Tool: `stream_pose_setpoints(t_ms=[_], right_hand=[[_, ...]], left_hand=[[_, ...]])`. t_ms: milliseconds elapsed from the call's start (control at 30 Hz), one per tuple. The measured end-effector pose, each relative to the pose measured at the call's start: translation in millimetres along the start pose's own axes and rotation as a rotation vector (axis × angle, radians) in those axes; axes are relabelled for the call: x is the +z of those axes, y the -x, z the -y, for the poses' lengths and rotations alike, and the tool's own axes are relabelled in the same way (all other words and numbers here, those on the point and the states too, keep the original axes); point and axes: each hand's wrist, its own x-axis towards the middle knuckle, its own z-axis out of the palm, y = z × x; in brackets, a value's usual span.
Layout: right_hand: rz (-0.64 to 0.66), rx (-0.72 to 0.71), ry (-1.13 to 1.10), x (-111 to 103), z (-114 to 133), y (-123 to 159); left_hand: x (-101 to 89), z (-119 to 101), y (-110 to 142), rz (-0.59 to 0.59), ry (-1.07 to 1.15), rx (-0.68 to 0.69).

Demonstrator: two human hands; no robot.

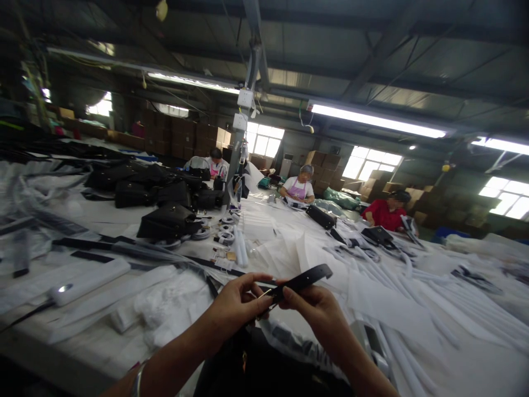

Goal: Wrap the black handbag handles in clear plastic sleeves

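Observation:
Between my two hands is a black strap (308, 277) with small holes near its curved free end, which points up to the right. My left hand (242, 300) pinches the strap's left part, where a thin gold-coloured metal piece shows at the fingertips. Close beside it, my right hand (316, 309) grips the strap's middle between thumb and fingers. Below both hands sits a black bag (264, 366) at the table's near edge, dark and only partly visible. Crumpled clear plastic lies against its right side.
Several black bags (165, 220) are heaped at the left of the white table. White foam sheets (384, 298) and tubes spread over the right. A white device with a cable (93, 281) lies at left. Co-workers (297, 187) sit across the table; a post (237, 160) rises from it.

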Motion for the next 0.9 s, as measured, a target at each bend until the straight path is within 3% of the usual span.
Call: stream_pose_setpoints(t_ms=[133,300,400,533,667,800,900], right_hand=[[-0.019,-0.109,0.198,3.4,6.5,1.8],[0.055,-0.387,0.411,18.0,17.5,8.6],[0.035,-0.388,0.429,17.5,27.2,2.7],[-0.027,-0.199,0.086,-3.1,51.3,-22.2],[0.063,-0.122,-0.330,-32.2,81.0,-46.1],[0.095,-0.172,-0.437,-53.1,98.5,-54.9],[0.090,-0.222,-0.333,-59.7,105.9,-54.8]], left_hand=[[0.0,1.5,-2.3,0.020,-0.021,-0.006],[3.3,2.3,-7.1,-0.019,-0.031,-0.047],[3.4,-1.0,-8.2,-0.018,-0.004,-0.044],[-2.2,-8.7,-3.9,0.025,0.014,-0.005],[-11.9,-12.1,7.2,0.070,-0.040,-0.010],[-20.0,-11.1,16.9,0.086,-0.072,0.087],[-23.1,-9.6,19.0,0.049,-0.117,0.113]])
